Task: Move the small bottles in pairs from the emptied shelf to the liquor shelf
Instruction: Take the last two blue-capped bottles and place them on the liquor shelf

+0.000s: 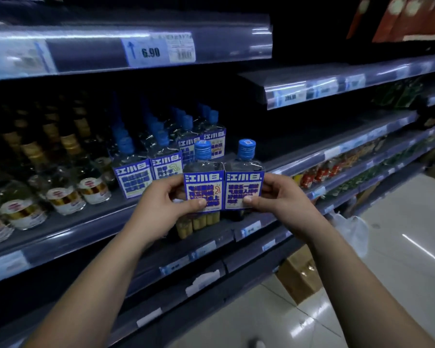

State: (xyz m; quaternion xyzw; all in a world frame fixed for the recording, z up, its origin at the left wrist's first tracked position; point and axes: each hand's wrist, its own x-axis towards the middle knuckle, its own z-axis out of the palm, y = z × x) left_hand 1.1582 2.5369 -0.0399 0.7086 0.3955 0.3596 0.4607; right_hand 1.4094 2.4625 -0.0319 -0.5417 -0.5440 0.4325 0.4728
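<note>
I hold two small clear bottles with blue caps and blue-and-white labels side by side in front of the shelves. My left hand (166, 204) grips the left bottle (203, 182), thumb on its label. My right hand (279, 199) grips the right bottle (244, 179) the same way. The two bottles touch each other. Just behind them, on the liquor shelf (86, 227), stand several matching small bottles (146, 172) in rows.
Gold-capped liquor bottles (60, 177) fill the left part of that shelf. To the right the same shelf level is dark and bare (312, 136). Lower shelves hold yellow jars (199, 222) and small red bottles (317, 172). A cardboard box (299, 275) and a plastic bag (352, 229) lie on the tiled floor.
</note>
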